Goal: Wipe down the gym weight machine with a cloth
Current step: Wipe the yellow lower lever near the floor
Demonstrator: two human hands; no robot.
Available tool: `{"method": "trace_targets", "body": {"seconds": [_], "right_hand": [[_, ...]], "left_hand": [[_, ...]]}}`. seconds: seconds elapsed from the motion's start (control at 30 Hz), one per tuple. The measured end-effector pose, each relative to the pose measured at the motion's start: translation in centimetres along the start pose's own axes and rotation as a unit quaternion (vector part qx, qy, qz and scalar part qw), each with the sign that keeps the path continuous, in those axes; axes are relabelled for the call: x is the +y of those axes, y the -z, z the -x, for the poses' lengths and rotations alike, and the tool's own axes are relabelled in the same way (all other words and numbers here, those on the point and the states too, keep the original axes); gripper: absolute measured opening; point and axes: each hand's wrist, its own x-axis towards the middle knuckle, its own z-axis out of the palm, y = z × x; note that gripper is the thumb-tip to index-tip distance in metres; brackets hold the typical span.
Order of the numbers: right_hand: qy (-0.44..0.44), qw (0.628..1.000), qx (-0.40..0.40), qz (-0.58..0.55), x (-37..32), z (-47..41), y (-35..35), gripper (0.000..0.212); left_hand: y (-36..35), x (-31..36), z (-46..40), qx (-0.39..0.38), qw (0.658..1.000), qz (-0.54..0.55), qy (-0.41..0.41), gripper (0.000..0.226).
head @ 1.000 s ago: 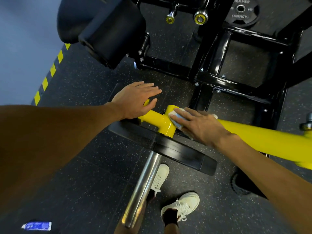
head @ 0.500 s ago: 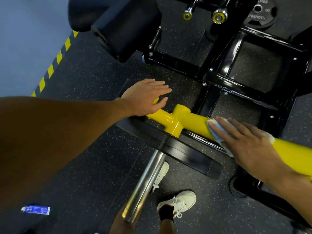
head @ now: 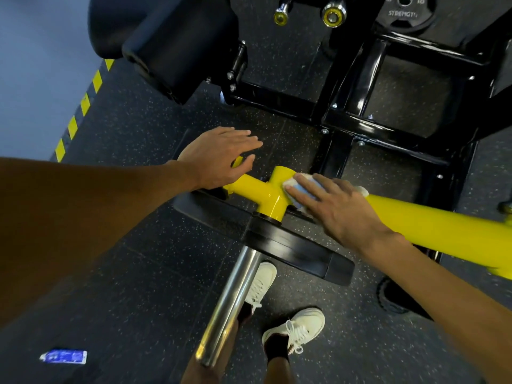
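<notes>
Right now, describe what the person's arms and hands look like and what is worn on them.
Both arms are bare as far as the picture shows: no sleeves appear at either forearm. The left hand and the right hand wear no gloves. No rings, watch or wristband show on the visible sides of the fingers and wrists. No markings can be made out on either arm.

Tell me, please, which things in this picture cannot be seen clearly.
- Cloth: head view, mostly covered by the right hand.
- Weight plate lettering: cut off by the top edge.
- Blue packet on the floor: print too small.
- Left hand: palm contact hidden.
</notes>
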Motion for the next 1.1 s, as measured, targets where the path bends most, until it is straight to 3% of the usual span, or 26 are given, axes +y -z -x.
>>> {"method": "trace_targets", "body": {"seconds": [0.17, 0.33, 0.43, 0.5, 0.6, 0.87, 1.1], "right_hand": [[-0.044, 0.997, 0.032, 0.063, 2.5, 9.1, 0.5, 0.092], [-0.105, 0.994, 0.011, 0.022, 4.3, 14.2, 0.7, 0.102], [-0.115, 0.992, 0.034, 0.025, 3.0, 13.0, 1.0, 0.088], [-0.114, 0.993, 0.027, 0.034, 2.1, 11.0, 1.0, 0.092], [-0.081, 0.996, -0.001, 0.027, 1.0, 6.7, 0.7, 0.1], [-0.004, 1.0, 0.001, 0.001, -1.1, -2.8, -0.5, 0.08], [-0.013, 0.999, 0.024, 0.017, 0.2, -0.4, -1.1, 0.087]], "left_hand": [[0.0, 0.0, 0.0, -0.001, 1.0, 0.002, 0.001, 0.064], [-0.2, -0.1, -0.1, -0.003, 1.0, -0.009, 0.005, 0.061], [-0.2, -0.1, -0.1, -0.004, 1.0, -0.013, 0.003, 0.06], [0.0, -0.1, 0.0, -0.002, 1.0, -0.011, 0.002, 0.061], [0.1, 0.1, 0.1, -0.001, 1.0, -0.004, 0.0, 0.063], [-0.1, -0.1, -0.1, 0.0, 1.0, -0.006, 0.003, 0.061], [0.0, 0.0, -0.1, 0.0, 1.0, -0.001, 0.007, 0.063]]}}
